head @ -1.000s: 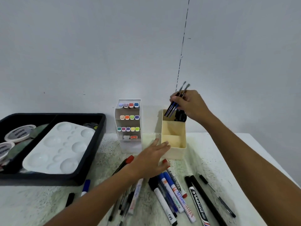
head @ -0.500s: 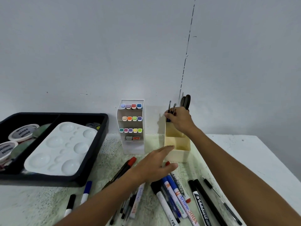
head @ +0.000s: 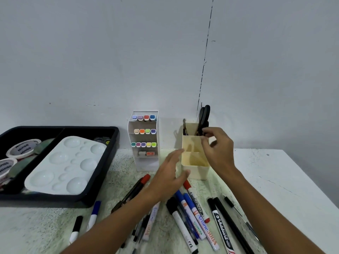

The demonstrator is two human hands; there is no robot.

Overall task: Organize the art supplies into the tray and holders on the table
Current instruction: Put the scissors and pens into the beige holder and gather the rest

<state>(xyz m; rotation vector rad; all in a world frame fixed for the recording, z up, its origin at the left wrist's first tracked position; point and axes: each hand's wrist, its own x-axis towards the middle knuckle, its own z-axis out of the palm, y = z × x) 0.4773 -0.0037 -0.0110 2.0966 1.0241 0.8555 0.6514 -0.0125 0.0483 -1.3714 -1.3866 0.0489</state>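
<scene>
Brushes (head: 185, 127): upright in our cream holder (head: 195, 170), back compartment.
Right hand (head: 217, 150): fingers loosely curled over holder, holding nothing.
Left hand (head: 169, 177): fingers straight, beside holder.

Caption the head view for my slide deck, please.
Brushes stand in the cream holder; right hand above it, markers loose.

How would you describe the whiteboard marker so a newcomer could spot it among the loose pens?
Start at the cream plastic pen holder standing by the wall, then drop to the loose pens on the speckled white table in front of it. Right of the blue-capped markers lies the black-capped white marker. It alone carries the word "Whiteboard" in script, and a plain black pen lies along its right side.
</scene>
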